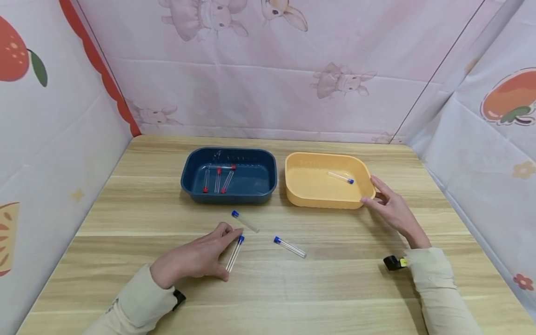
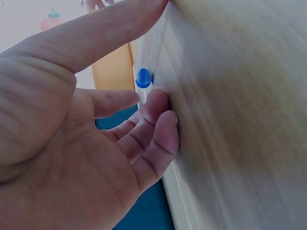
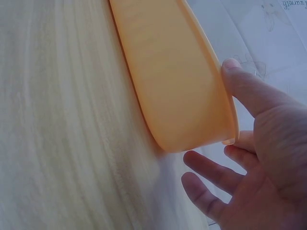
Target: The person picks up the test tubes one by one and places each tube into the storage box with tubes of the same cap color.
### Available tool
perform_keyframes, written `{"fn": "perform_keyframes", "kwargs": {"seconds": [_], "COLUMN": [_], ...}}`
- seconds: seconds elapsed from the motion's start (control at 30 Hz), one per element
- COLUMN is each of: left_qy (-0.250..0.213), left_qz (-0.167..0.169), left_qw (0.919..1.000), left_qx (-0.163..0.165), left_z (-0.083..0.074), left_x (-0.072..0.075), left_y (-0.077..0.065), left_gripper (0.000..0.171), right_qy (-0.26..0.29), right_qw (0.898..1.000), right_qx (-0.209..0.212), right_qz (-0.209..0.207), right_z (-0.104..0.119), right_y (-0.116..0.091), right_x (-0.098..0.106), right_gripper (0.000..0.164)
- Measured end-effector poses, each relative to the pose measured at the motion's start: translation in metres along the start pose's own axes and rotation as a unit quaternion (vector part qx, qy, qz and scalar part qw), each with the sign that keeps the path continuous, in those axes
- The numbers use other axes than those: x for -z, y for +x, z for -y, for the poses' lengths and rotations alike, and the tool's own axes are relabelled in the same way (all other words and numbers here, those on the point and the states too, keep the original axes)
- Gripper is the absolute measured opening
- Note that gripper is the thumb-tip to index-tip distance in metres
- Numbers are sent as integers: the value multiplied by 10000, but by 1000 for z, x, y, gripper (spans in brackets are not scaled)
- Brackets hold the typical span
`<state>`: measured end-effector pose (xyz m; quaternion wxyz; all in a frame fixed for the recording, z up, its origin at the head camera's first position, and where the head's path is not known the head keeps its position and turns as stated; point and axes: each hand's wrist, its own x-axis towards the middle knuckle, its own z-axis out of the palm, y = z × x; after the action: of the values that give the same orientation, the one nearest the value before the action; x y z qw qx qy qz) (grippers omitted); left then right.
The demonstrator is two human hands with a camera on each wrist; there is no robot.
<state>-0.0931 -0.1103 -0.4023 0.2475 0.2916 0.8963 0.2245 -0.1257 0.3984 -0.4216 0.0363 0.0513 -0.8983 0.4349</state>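
My left hand (image 1: 197,258) is spread low over the wood-grain table, thumb and forefinger at opposite ends of a clear test tube with a blue cap (image 1: 241,239). In the left wrist view the tube's cap (image 2: 144,77) shows just beyond the curved fingertips (image 2: 157,101). Two more blue-capped test tubes lie nearby, one tube (image 1: 246,221) farther back and another tube (image 1: 291,247) to the right. My right hand (image 1: 392,207) holds the near right corner of a yellow plastic basin (image 1: 324,203), its thumb (image 3: 231,65) against the rim.
Left of the yellow basin stands a dark blue basin (image 1: 228,198) with several red-capped tubes (image 1: 218,181) inside. One blue-capped tube (image 1: 340,177) lies in the yellow basin. Printed cloth walls (image 1: 268,102) enclose the table at the back and both sides.
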Motion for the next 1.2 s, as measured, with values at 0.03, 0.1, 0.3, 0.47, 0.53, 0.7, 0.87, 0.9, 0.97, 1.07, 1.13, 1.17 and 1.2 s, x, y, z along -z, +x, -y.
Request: {"fn": "perform_keyframes", "kwargs": {"seconds": [0.03,0.1,0.3,0.47,0.53,0.7,0.87,0.9,0.97,1.07,1.13,1.17,1.2], "left_qy": [-8,-24,27,79,81,133,148,145,142,99,87,98,91], "left_qz": [9,18,16,9,8,31,84,95,105,101,50,12,-37], "left_qw": [10000,10000,10000,9999,9999,9999,9998,9998,9997,9998,9999,9999,9999], "left_qx": [19,22,-48,-68,-67,-13,101,124,151,154,114,96,56], "left_z": [0,-1,0,1,1,0,-1,-1,-2,-4,-6,-7,-8], "left_x": [0,0,0,-1,-1,0,2,3,4,7,8,9,9], "left_y": [0,0,0,1,1,2,4,5,6,8,11,12,14], "left_gripper": [100,101,97,95,94,91,92,93,94,94,94,94,94], "right_qy": [-1,16,87,128,145,99,71,80,86,88,75,88,104], "right_qw": [10000,10000,10000,9999,9999,10000,10000,10000,10000,10000,10000,10000,9999], "right_qx": [-3,-7,21,66,59,2,-20,-26,-28,-12,23,33,51], "right_qz": [6,16,27,11,10,3,-19,-23,-5,6,20,25,31], "right_z": [0,0,0,0,0,-1,-1,-1,-1,-1,-2,-2,-2], "right_y": [0,0,0,0,0,1,0,0,0,0,0,0,0], "right_x": [0,0,0,0,0,0,0,0,0,-1,-1,-1,-1], "right_gripper": [81,81,81,80,80,80,80,80,79,79,79,78,78]}}
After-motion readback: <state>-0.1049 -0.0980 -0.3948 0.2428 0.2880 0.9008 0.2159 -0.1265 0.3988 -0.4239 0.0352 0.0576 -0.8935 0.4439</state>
